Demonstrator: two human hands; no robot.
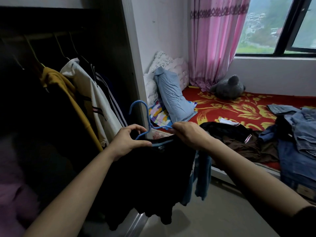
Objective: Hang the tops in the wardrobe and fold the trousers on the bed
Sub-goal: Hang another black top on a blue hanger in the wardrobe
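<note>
A black top [150, 177] hangs in front of me, its collar gathered around a blue hanger [142, 108] whose hook points up. My left hand [128, 142] grips the collar on the left side. My right hand [186, 134] pinches the collar and the hanger's right arm. The open wardrobe [68, 65] stands at the left with a mustard top [68, 93] and a white striped top [95, 100] hanging on its rail. On the bed [230, 106] lie a dark top [230, 134] and a pile of jeans [301, 134].
A blue pillow [174, 98] and white cushions lean against the wall at the bed's head. A grey plush toy [229, 88] sits by the pink curtain [213, 40] under the window. Denim hangs off the bed edge beside the black top. Bare floor lies at lower right.
</note>
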